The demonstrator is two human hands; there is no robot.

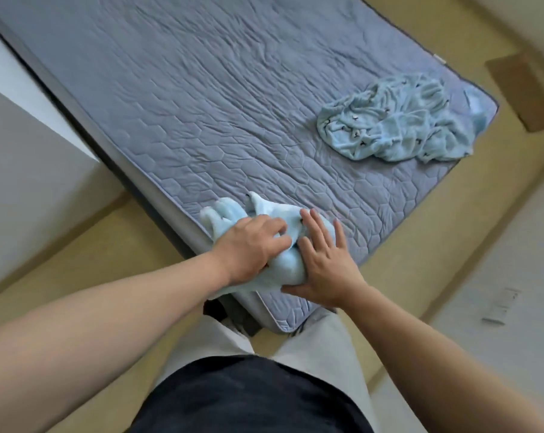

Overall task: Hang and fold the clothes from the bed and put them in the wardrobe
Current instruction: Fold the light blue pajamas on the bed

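Left hand (252, 245): my fingers are curled into the pale blue garment (283, 267) and grip a fold of it.
Pale blue garment: it lies lower centre of the frame, on the near corner of the bed (202, 104), bunched between my two hands. It looks soft and fleecy, thick and rumpled rather than flat. One end pokes out up-left of my knuckles, and a corner hangs over the bed's edge below my left wrist.
Risk at the edge: the bundle sits right on the corner, so a careless tug could slide it off onto the floor (133, 245).
Right hand (323, 257): my fingers are straight and spread, pressed flat against the garment's right side, holding nothing.
Risk in the fold: I judge that such bulky cloth will spring open once my flat hand lifts, leaving a lumpy, uneven fold.
Crumpled garment (398, 120): it lies upper right of the frame, the same pale blue with small dark marks, a loose heap near the bed's corner, well apart from my hands and not yet folded.
Wardrobe: not in view.
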